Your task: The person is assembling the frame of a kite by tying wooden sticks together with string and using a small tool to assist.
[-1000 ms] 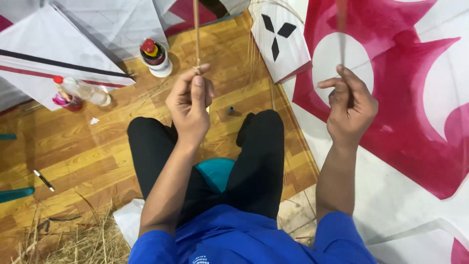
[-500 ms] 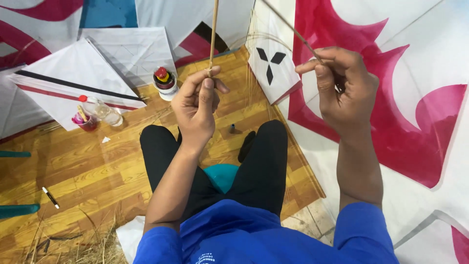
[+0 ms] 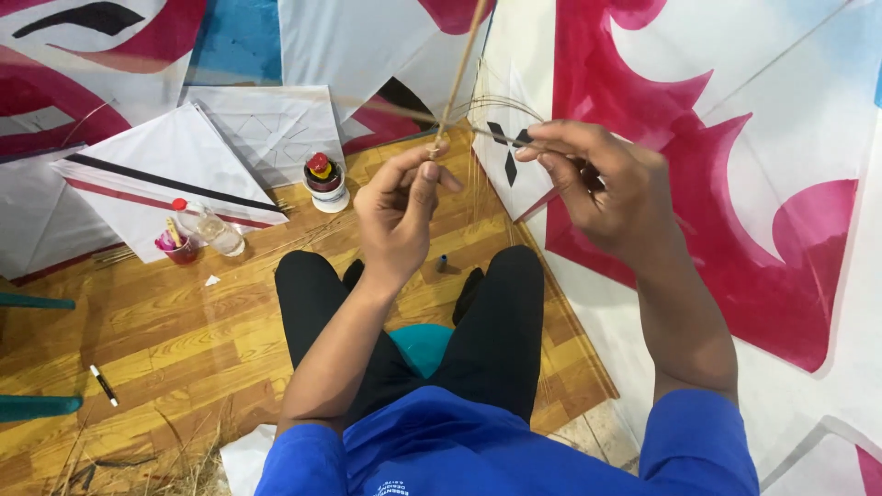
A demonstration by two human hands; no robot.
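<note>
I sit cross-legged on a wooden floor (image 3: 156, 331). My left hand (image 3: 401, 209) pinches the lower end of a thin bamboo stick (image 3: 459, 69) that rises to the top edge of the view. My right hand (image 3: 602, 188) grips a second thin stick (image 3: 404, 110) that runs leftwards across the first, the two crossing just above my left thumb. Several fine bamboo slivers (image 3: 501, 108) arc between my hands.
White and pink paper kites (image 3: 717, 138) cover the floor to the right and behind. A white kite with a black and red stripe (image 3: 156, 179) lies at left. A thread spool in a cup (image 3: 324, 182), a clear bottle (image 3: 209, 225), a small pink cup (image 3: 175, 246) and a marker (image 3: 103, 384) lie nearby.
My right hand has swung its stick from upright down to nearly level, crossing the stick in my left hand. Both hands have come closer together, and the view has tilted upward.
</note>
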